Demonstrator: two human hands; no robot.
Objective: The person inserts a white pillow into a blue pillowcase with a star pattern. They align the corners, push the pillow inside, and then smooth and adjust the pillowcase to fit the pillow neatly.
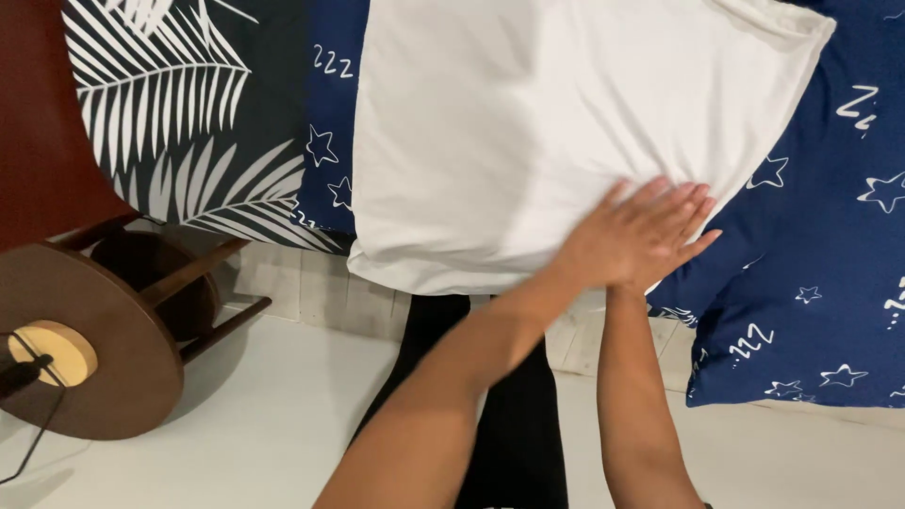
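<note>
White cotton fills the middle of the view: a plump white pillow (528, 123) lies on the bed, its lower edge hanging just past the mattress side toward the person. Both hands meet at the pillow's lower right part. The left hand (627, 236) lies flat on the cloth with its fingers (660, 203) stretched out and spread, pressing the surface and gripping nothing. The right hand (693, 247) sits just beneath and behind it, mostly hidden; only a thumb or fingertip shows at the pillow's edge, so I cannot tell whether it is closed on the cloth or open. Under and to the right of the pillow lies a navy blue pillow (811, 311) printed with white stars, touching the white one, and a strip of the same navy star print (330, 141) shows to the pillow's left. Further left lies a dark cloth with white palm leaves (179, 104). A round brown wooden side table (104, 358) stands on the pale floor (283, 415) at the lower left, carrying a light wooden disc (57, 351) with a black cord. The person's dark trousers (514, 424) show between the forearms.
</note>
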